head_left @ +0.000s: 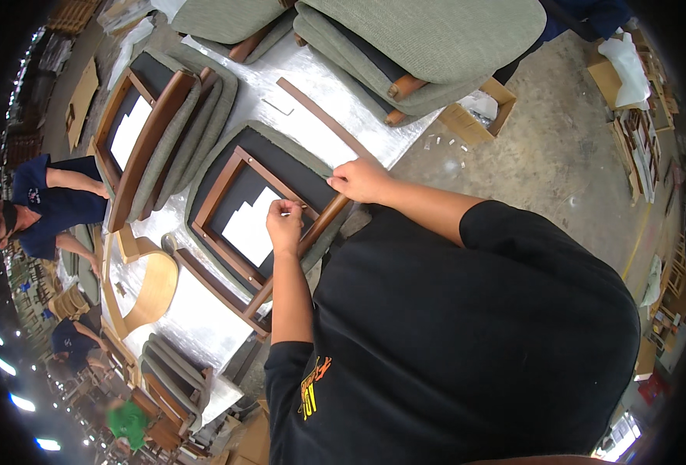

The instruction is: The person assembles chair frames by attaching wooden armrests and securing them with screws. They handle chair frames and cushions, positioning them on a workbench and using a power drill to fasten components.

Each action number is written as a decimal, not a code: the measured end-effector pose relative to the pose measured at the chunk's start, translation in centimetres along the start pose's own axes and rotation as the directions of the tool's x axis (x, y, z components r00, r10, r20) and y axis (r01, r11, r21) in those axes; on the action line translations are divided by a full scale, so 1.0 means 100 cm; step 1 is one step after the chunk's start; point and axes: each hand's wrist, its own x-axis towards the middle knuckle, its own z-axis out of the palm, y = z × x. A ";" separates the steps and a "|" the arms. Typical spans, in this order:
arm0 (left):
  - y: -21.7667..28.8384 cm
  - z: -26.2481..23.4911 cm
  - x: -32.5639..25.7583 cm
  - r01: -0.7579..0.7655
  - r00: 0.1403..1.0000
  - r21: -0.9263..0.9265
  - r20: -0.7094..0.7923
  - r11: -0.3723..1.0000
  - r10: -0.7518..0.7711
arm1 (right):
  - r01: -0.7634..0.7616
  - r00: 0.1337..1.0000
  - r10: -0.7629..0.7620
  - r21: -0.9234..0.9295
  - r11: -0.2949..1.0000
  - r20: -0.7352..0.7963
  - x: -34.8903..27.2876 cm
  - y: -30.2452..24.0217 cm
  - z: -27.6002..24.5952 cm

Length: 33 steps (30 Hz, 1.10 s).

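Note:
A grey upholstered chair seat (312, 143) lies underside up on the table before me, its black lining facing me. A brown wooden frame (217, 186) with screws is on it, and white sheets with stepped edges (248, 229) lie inside the frame. My left hand (284, 226) is closed in a pinch above the sheets, beside one frame rail; what its fingertips hold is too small to make out. My right hand (361, 181) is pinched at the seat's right edge, near a brown wooden leg (326, 220). A small dark thing shows at its fingertips, its kind unclear.
Stacked grey cushioned seats (428, 39) stand at the far side, more chairs (153, 147) at the left. A curved light-wood piece (155, 291) rests on the plastic-covered table (203, 341). A cardboard box (479, 116) is on the floor. A co-worker (56, 194) stands at the left.

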 end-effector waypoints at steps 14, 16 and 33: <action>0.008 -0.004 -0.010 -0.054 0.998 -0.005 -0.036 0.999 0.054 | -0.058 0.997 0.061 0.055 0.997 -0.050 0.040 0.038 0.024; 0.009 -0.003 -0.012 -0.102 0.989 0.106 -0.099 0.989 0.113 | -0.076 0.995 0.079 0.036 0.996 -0.067 0.040 0.041 0.026; -0.046 -0.016 -0.021 0.000 0.953 0.279 -0.291 0.960 0.084 | -0.176 0.983 0.171 -0.079 0.981 -0.063 0.063 0.049 0.044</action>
